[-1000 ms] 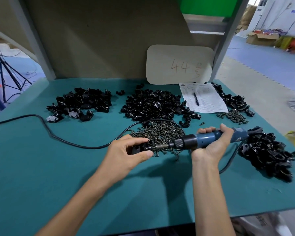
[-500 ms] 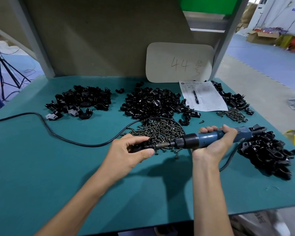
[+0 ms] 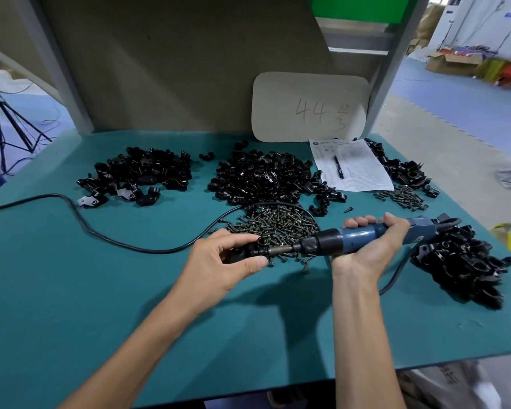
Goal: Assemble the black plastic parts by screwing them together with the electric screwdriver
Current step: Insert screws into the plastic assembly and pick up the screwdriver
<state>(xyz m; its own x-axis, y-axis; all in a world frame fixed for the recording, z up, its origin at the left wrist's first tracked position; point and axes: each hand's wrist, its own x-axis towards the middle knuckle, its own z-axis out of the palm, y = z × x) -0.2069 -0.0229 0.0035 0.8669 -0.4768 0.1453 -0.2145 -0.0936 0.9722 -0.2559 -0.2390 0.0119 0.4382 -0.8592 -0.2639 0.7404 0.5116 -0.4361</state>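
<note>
1. The left hand [image 3: 219, 262] curls its fingers and thumb round a black plastic part [image 3: 244, 251], pinching it just above the green table [image 3: 71, 305] near the middle of the view.
2. The right hand [image 3: 372, 252] is wrapped tightly round the blue body of the electric screwdriver [image 3: 363, 236]. The tool lies nearly level at 3 o'clock from the part. Its metal bit points toward 9 o'clock and meets the part's side.
3. With the held part as the dial's centre, a heap of dark screws [image 3: 278, 222] lies at 1 o'clock, just beyond the bit.
4. The middle pile of black parts [image 3: 263, 178] sits at 12 o'clock, beyond the screws. The left pile [image 3: 139, 175] is at 10 o'clock, well apart from the hands.
5. The right pile [image 3: 460, 261] lies at 3 o'clock, just beside the screwdriver's rear end.
6. A sheet of paper [image 3: 357, 172] with a pen [image 3: 337, 166] on it lies at 2 o'clock. A small scatter of screws [image 3: 401, 197] is near its right corner.
7. A card marked "44" [image 3: 307, 107] leans on the back wall at 1 o'clock.
8. A black cable [image 3: 101, 231] runs in from the table's 9 o'clock edge and curves toward the screw heap.
</note>
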